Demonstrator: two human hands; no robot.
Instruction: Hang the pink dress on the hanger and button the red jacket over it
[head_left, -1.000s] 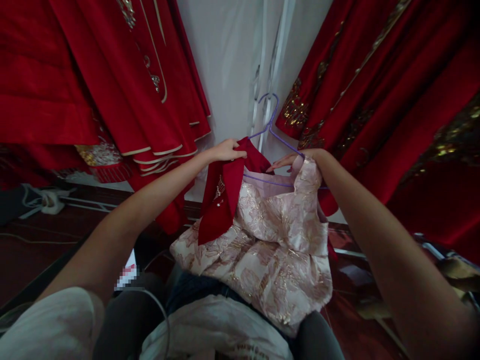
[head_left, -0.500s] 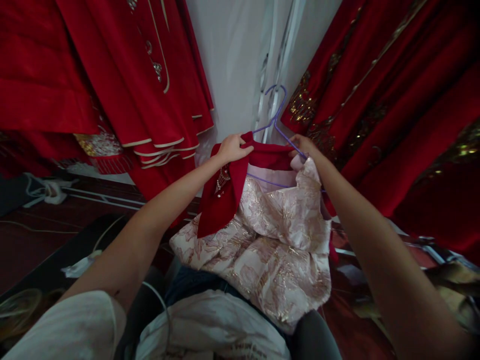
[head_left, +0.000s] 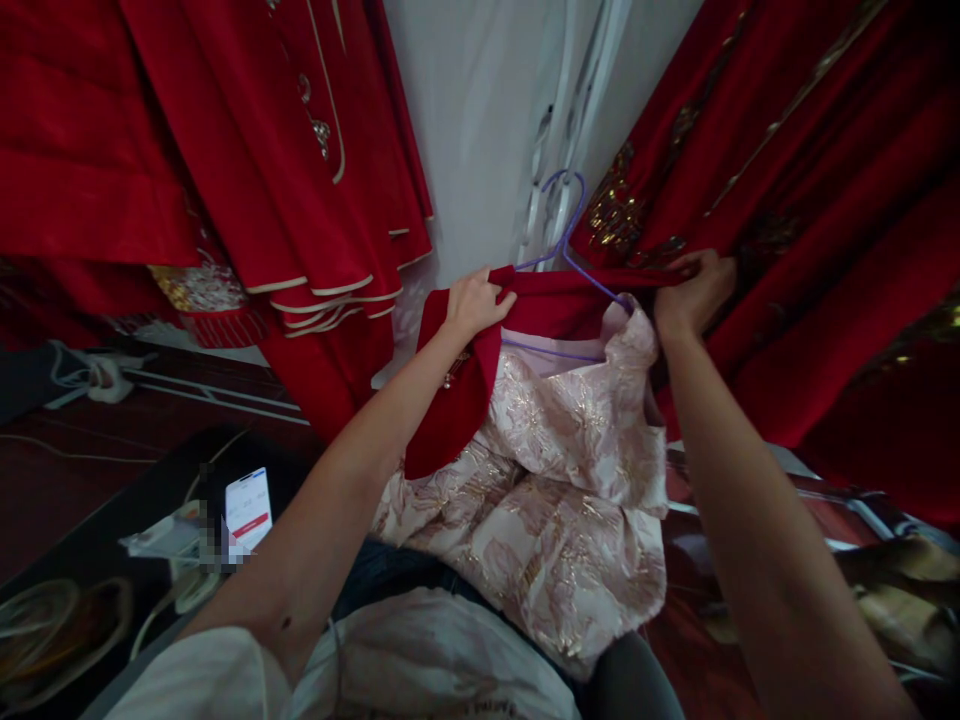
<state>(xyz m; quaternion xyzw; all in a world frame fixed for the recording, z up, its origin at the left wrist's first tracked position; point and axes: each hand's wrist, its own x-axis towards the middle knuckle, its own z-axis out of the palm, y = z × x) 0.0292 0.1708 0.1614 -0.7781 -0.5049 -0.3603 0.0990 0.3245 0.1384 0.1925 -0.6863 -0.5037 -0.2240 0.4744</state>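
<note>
Head view showed the left hand point(head_left: 478, 302) at the centre of the frame, fingers clamped on a red cloth point(head_left: 540, 305), and the right hand point(head_left: 697, 290), right of centre, pinching its other end. The cloth stretched between them across the neck of a pale brocade dress point(head_left: 559, 480) on a purple hanger point(head_left: 564, 243). Red garments point(head_left: 247, 150) filled the upper left.

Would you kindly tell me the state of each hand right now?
Left hand: closed, holding the red cloth.
Right hand: closed, holding the same cloth beyond the dress's shoulder.
</note>
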